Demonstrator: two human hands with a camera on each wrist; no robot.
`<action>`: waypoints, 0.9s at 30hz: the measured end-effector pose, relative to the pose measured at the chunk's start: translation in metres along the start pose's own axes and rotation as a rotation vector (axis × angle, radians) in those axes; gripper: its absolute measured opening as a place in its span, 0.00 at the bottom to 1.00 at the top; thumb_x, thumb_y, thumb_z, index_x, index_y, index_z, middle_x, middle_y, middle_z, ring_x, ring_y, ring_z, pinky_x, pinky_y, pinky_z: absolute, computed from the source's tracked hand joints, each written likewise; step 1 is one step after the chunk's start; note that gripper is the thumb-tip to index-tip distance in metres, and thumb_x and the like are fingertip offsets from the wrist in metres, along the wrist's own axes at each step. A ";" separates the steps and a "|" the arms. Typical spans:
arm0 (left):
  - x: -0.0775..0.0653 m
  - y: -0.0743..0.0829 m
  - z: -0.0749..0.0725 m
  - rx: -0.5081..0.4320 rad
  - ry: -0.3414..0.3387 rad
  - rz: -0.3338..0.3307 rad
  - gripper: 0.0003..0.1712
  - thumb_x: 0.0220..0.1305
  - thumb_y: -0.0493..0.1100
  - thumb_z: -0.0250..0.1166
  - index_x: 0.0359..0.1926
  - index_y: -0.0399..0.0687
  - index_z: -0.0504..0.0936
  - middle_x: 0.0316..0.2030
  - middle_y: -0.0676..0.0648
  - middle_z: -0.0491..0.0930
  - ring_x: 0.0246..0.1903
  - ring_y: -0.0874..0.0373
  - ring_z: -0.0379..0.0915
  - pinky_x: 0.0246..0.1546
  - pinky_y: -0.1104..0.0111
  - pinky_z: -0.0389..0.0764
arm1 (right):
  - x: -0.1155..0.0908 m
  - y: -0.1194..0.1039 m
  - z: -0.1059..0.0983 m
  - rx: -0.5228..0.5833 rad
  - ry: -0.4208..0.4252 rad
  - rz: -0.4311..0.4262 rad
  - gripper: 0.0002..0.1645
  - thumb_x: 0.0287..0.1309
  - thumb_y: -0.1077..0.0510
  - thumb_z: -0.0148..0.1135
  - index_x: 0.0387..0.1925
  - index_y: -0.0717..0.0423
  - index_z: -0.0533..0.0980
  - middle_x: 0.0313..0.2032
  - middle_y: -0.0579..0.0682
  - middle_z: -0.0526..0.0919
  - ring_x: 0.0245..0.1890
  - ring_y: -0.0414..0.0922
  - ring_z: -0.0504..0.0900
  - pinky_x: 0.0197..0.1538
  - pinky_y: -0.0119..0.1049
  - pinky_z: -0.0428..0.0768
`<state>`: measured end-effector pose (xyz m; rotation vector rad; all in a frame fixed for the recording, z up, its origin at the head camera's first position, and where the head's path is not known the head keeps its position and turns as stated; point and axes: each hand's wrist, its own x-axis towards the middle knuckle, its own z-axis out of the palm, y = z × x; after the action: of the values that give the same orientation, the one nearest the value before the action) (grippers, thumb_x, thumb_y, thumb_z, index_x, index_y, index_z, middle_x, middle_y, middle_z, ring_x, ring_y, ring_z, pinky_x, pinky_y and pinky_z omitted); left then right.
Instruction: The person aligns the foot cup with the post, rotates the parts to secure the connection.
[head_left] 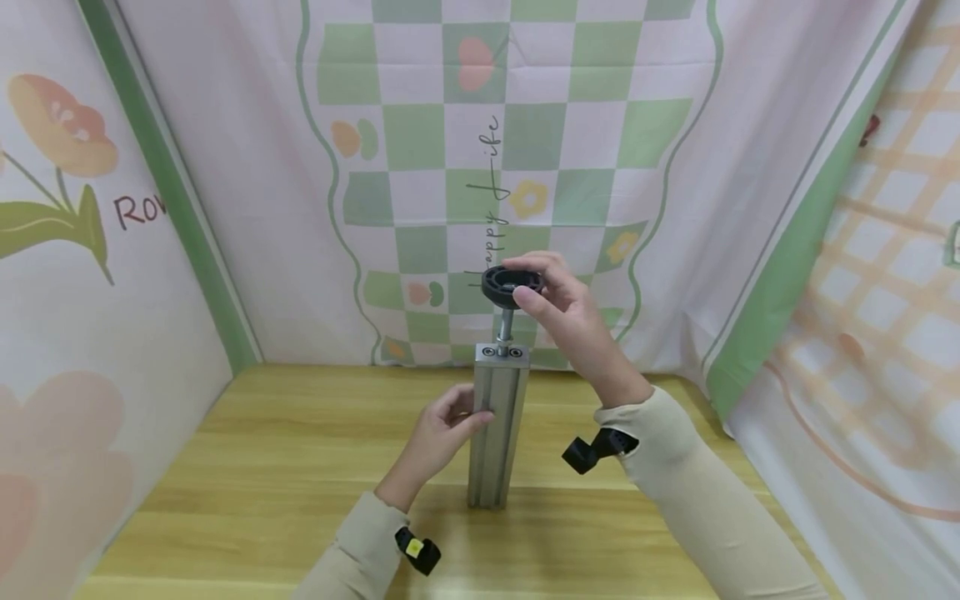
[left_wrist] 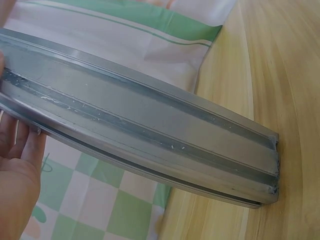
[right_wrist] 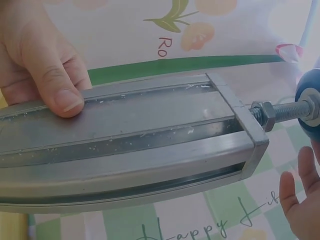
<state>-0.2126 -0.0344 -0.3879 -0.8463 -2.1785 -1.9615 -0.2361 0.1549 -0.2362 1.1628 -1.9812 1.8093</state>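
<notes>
A slotted aluminium profile (head_left: 491,450) stands upright on the wooden table, its lower end on the tabletop. My left hand (head_left: 442,425) grips its upper half from the left, thumb across the near face and fingers round behind. An end plate (head_left: 492,361) with screws caps the top. Out of it rises the threaded stud (right_wrist: 287,111) of a levelling foot, with a hex nut (right_wrist: 268,116) close to the plate. My right hand (head_left: 573,312) holds the foot's black round base (head_left: 495,297) by its rim, thumb on the near side and fingers on the far side.
The wood-grain table (head_left: 300,467) extends to both sides of the profile. A printed cloth (head_left: 420,192) hangs behind it, with more cloth (head_left: 67,333) along the left and right. A black wrist mount (head_left: 600,448) sits on each sleeve.
</notes>
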 end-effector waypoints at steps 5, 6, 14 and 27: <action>0.000 0.000 0.000 -0.002 -0.005 0.005 0.18 0.61 0.43 0.61 0.51 0.45 0.73 0.41 0.47 0.77 0.42 0.55 0.74 0.45 0.67 0.77 | 0.000 -0.006 0.004 -0.156 0.076 0.042 0.22 0.59 0.56 0.59 0.55 0.49 0.70 0.53 0.48 0.62 0.38 0.49 0.68 0.41 0.35 0.73; 0.000 0.000 0.000 -0.003 -0.005 0.005 0.18 0.61 0.43 0.61 0.51 0.45 0.73 0.41 0.46 0.77 0.42 0.54 0.73 0.45 0.67 0.77 | 0.000 -0.008 0.005 -0.189 0.090 0.039 0.23 0.58 0.56 0.60 0.55 0.49 0.71 0.51 0.48 0.63 0.35 0.48 0.66 0.38 0.35 0.71; 0.001 0.000 0.000 -0.017 -0.011 0.004 0.18 0.61 0.43 0.61 0.52 0.46 0.73 0.41 0.47 0.77 0.43 0.55 0.73 0.45 0.66 0.77 | 0.002 -0.018 0.013 -0.340 0.161 -0.014 0.30 0.52 0.49 0.65 0.58 0.47 0.69 0.41 0.51 0.61 0.33 0.46 0.63 0.36 0.37 0.66; 0.001 -0.002 0.000 -0.019 -0.003 0.017 0.18 0.60 0.44 0.62 0.51 0.47 0.74 0.40 0.48 0.77 0.42 0.55 0.74 0.45 0.66 0.77 | 0.005 -0.031 0.011 -0.119 -0.034 0.007 0.29 0.69 0.50 0.24 0.68 0.53 0.53 0.66 0.45 0.55 0.64 0.49 0.53 0.64 0.55 0.40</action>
<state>-0.2143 -0.0337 -0.3898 -0.8678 -2.1511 -1.9772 -0.2147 0.1448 -0.2126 1.1587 -2.0825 1.6601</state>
